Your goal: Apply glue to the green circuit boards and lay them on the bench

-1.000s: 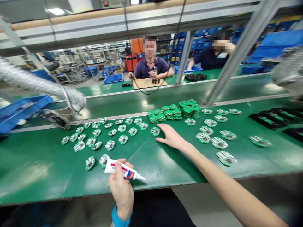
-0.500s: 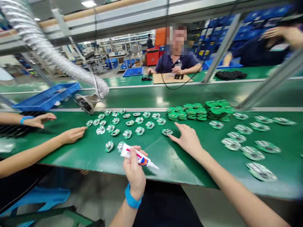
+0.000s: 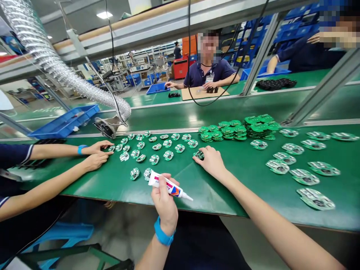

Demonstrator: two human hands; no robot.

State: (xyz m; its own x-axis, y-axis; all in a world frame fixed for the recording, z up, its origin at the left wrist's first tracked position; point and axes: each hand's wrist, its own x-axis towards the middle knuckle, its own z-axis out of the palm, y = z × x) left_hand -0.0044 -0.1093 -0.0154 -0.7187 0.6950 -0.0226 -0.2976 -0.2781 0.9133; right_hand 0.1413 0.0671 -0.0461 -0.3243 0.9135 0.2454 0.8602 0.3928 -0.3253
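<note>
My left hand (image 3: 165, 202) is closed round a white glue tube (image 3: 168, 186) with red and blue print, nozzle pointing right, held over the near edge of the green bench (image 3: 197, 187). My right hand (image 3: 211, 160) reaches forward, its fingers curled down on a small round green circuit board (image 3: 198, 154) lying on the bench. Several more small boards (image 3: 152, 146) lie in rows to the left of it. Stacks of green boards (image 3: 239, 129) sit just beyond my right hand.
Larger round boards (image 3: 298, 165) are spread at the right. A co-worker's two hands (image 3: 97, 153) touch boards at the left. A silver flexible duct (image 3: 56, 71) ends above the bench beside a blue bin (image 3: 64, 122). Two people sit across the conveyor.
My right hand has closed down onto the single board it was reaching for. The co-worker's hands moved right, in among the boards. The view shifted left. The glue tube stays in my left hand.
</note>
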